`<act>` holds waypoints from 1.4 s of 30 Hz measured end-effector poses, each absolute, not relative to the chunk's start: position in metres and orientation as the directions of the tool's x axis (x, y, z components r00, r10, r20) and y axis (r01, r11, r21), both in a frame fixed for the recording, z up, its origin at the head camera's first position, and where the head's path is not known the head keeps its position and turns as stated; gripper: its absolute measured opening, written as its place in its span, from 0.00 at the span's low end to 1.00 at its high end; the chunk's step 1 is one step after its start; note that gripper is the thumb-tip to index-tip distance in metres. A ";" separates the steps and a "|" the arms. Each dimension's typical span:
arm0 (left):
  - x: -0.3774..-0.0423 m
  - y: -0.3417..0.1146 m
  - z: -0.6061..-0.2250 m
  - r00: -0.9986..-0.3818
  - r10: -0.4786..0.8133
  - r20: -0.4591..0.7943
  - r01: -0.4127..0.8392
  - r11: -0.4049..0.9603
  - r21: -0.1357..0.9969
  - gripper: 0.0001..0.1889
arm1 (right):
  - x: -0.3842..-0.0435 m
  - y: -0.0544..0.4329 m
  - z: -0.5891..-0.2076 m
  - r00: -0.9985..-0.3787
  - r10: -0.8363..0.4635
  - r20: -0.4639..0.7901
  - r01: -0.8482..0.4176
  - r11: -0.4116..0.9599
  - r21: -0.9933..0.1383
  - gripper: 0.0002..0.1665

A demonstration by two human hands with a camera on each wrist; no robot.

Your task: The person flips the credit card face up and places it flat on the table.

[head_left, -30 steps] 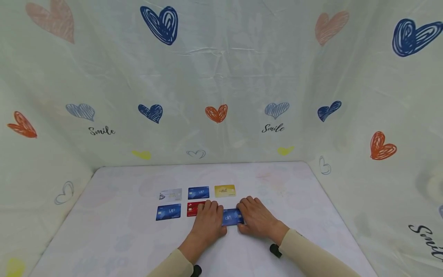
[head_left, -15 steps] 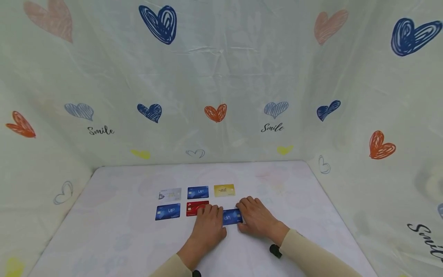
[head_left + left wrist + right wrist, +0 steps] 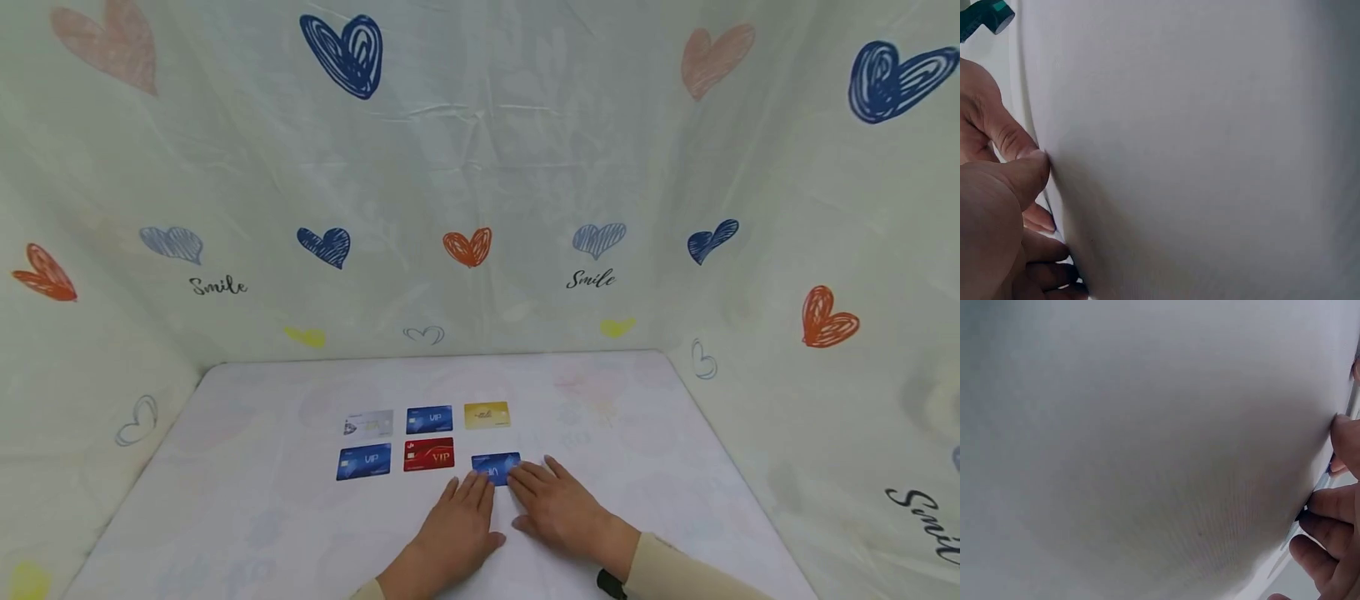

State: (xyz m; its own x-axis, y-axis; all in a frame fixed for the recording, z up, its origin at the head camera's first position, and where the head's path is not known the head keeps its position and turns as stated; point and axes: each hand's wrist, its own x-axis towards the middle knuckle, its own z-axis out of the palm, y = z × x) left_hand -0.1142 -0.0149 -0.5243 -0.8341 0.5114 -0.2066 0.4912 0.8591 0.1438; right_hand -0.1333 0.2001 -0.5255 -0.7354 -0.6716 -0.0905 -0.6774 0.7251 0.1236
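Note:
A blue card (image 3: 495,461) lies on the white table, its lettering upside down compared with the other blue cards. My left hand (image 3: 459,529) rests palm down with fairly straight fingers, the fingertips at the card's lower left edge. From the other side my right hand (image 3: 568,514) lies flat, and its fingertips touch the card's right part. A red VIP card (image 3: 429,454) sits just left of the blue one, with another blue VIP card (image 3: 363,461) beyond it. The left wrist view shows my left thumb (image 3: 1029,172) near the tabletop; the card is hidden there.
Behind is a row of a silver card (image 3: 368,424), a blue VIP card (image 3: 429,418) and a gold card (image 3: 487,414). The white table (image 3: 225,517) ends at a hanging curtain (image 3: 480,167) printed with hearts, also on both sides.
Both hands have drawn back toward me and their fingers have straightened. The red card, partly covered by the left hand before, now shows fully. The blue card's left end is uncovered.

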 end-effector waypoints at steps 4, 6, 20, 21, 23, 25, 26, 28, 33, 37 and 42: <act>-0.122 -0.016 -0.527 -0.832 0.525 -0.180 0.516 0.851 0.098 0.45 | -0.139 0.197 -0.529 -0.751 -0.652 -0.107 -0.661 0.740 0.125 0.39; -0.127 -0.017 -0.527 -0.831 0.531 -0.164 0.526 0.847 0.080 0.47 | -0.144 0.195 -0.530 -0.756 -0.647 -0.104 -0.655 0.743 0.135 0.40; -0.140 -0.019 -0.527 -0.833 0.529 -0.162 0.525 0.848 0.070 0.54 | -0.157 0.190 -0.531 -0.777 -0.619 -0.116 -0.629 0.773 0.082 0.44; -0.139 -0.020 -0.527 -0.834 0.527 -0.161 0.523 0.849 0.070 0.54 | -0.157 0.190 -0.531 -0.776 -0.619 -0.118 -0.629 0.773 0.082 0.44; -0.139 -0.020 -0.528 -0.836 0.524 -0.161 0.521 0.851 0.065 0.55 | -0.157 0.190 -0.530 -0.776 -0.619 -0.121 -0.630 0.773 0.081 0.44; -0.139 -0.020 -0.529 -0.839 0.520 -0.162 0.516 0.854 0.066 0.56 | -0.158 0.190 -0.530 -0.776 -0.618 -0.129 -0.629 0.774 0.071 0.45; -0.139 -0.020 -0.529 -0.840 0.517 -0.164 0.513 0.856 0.069 0.56 | -0.158 0.190 -0.530 -0.776 -0.616 -0.133 -0.627 0.776 0.066 0.45; -0.139 -0.021 -0.529 -0.843 0.512 -0.165 0.507 0.859 0.075 0.57 | -0.158 0.190 -0.530 -0.775 -0.617 -0.140 -0.628 0.776 0.056 0.45; -0.138 -0.020 -0.527 -0.846 0.506 -0.171 0.496 0.863 0.099 0.56 | -0.158 0.190 -0.529 -0.771 -0.619 -0.152 -0.629 0.777 0.031 0.45; -0.137 -0.020 -0.528 -0.842 0.512 -0.169 0.501 0.859 0.102 0.56 | -0.159 0.191 -0.529 -0.773 -0.614 -0.157 -0.625 0.781 0.023 0.45; -0.138 -0.020 -0.530 -0.840 0.517 -0.166 0.509 0.856 0.090 0.55 | -0.159 0.191 -0.530 -0.773 -0.614 -0.159 -0.624 0.782 0.011 0.45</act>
State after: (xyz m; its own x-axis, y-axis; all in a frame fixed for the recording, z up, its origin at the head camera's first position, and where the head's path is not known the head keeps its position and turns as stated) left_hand -0.1380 -0.0205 -0.5300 -0.8399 0.5167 -0.1659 0.5088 0.8561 0.0904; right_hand -0.1594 0.1912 -0.5297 -0.7729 -0.6143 -0.1591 -0.6235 0.7817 0.0106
